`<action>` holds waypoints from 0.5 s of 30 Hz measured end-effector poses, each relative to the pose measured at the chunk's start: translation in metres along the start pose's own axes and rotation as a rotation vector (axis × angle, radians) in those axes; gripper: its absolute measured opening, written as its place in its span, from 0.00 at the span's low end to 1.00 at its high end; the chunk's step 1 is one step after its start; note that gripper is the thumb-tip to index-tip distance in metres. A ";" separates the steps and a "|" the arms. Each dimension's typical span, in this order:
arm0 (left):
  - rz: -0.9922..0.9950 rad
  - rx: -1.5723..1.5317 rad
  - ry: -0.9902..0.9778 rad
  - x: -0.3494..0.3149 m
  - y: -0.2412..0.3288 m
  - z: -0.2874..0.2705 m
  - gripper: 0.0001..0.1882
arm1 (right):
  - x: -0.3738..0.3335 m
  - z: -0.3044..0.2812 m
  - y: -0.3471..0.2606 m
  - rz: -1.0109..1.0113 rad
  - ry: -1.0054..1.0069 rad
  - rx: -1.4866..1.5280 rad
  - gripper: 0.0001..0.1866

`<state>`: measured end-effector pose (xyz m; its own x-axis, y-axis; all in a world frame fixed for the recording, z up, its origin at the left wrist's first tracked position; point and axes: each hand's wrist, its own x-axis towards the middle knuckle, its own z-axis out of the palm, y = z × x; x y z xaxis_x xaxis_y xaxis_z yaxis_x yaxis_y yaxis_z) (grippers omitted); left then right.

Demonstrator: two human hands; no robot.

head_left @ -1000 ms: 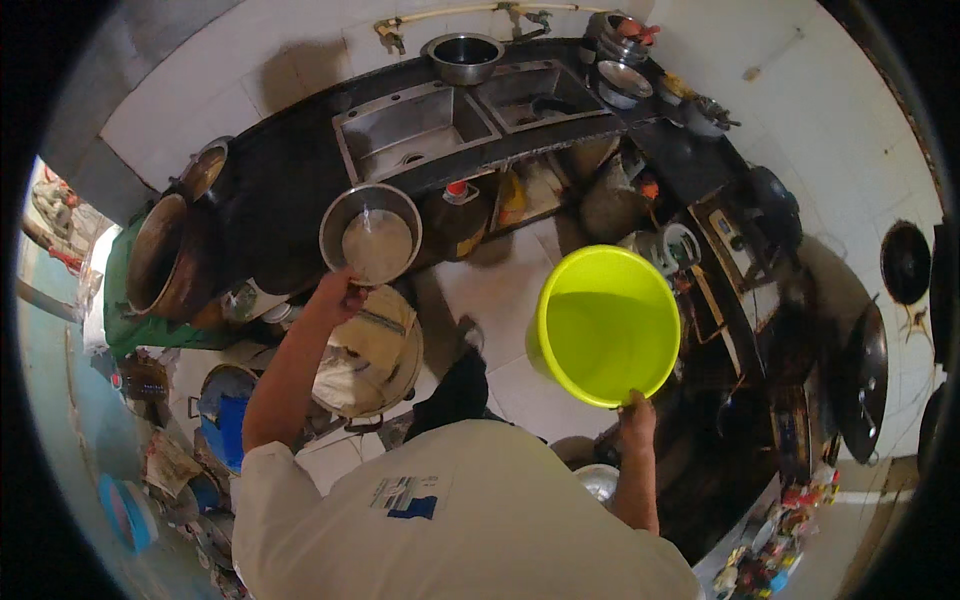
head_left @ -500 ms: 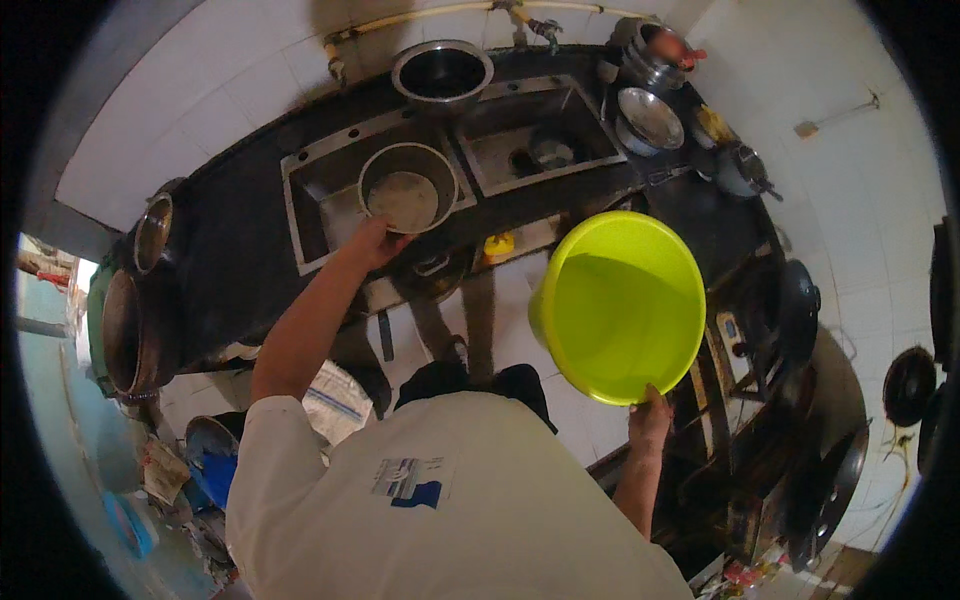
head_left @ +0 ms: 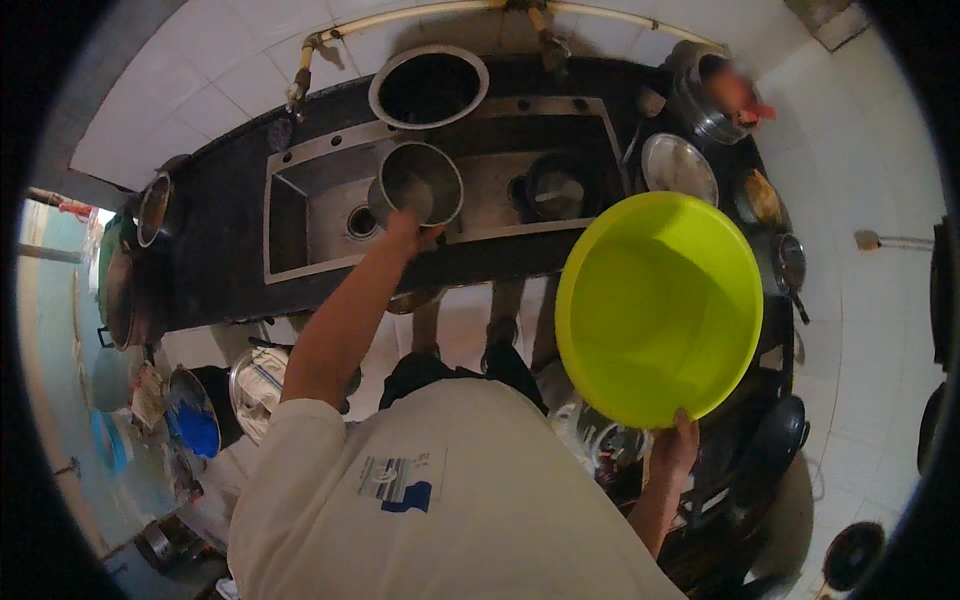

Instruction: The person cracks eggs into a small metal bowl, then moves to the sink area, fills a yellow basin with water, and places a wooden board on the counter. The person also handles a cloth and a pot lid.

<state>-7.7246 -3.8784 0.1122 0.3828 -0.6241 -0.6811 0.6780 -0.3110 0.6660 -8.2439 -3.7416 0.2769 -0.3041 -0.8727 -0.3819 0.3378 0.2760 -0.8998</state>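
Note:
My left hand [head_left: 405, 235] grips the near rim of a round metal pot [head_left: 421, 182]. The pot is tilted so its inside shows, and it hangs over the middle of the double sink [head_left: 310, 190]. My right hand [head_left: 676, 445] is closed on the lower rim of a big yellow-green plastic basin [head_left: 660, 310]. That basin is tipped toward me, its inside bare, to the right of the sink and in front of the counter. Fingers of both hands are partly hidden behind the rims they hold.
Behind the sink stands a large metal bowl [head_left: 429, 88], dark inside. A dark pot [head_left: 562, 186] sits in the right basin. Farther right are a metal plate [head_left: 680, 168], stacked steel pots [head_left: 705, 100] and a strainer [head_left: 790, 262]. Taps [head_left: 298, 92] line the wall.
My view has swung, and the pot has shifted from over the left basin toward the sink's middle, tilting more. The yellow-green basin now appears larger and farther right, still in my right hand.

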 end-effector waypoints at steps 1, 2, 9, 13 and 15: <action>0.012 0.015 0.015 0.003 -0.005 0.009 0.14 | 0.015 -0.002 -0.010 0.032 0.010 0.000 0.23; 0.209 0.554 0.043 0.007 -0.013 0.011 0.14 | 0.025 0.000 -0.014 0.066 -0.040 -0.005 0.23; 0.474 0.770 0.353 0.118 -0.100 0.002 0.20 | 0.076 -0.003 -0.032 0.179 -0.182 0.055 0.23; 0.479 1.172 0.485 0.140 -0.117 0.002 0.22 | 0.089 -0.007 -0.031 0.152 -0.155 -0.106 0.23; 0.415 1.205 0.523 0.129 -0.113 0.010 0.23 | 0.092 -0.006 -0.030 0.064 -0.193 -0.239 0.23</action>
<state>-7.7579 -3.9308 -0.0484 0.7925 -0.5669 -0.2250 -0.3982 -0.7604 0.5131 -8.2877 -3.8276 0.2676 -0.1065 -0.9045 -0.4129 0.1253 0.3997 -0.9080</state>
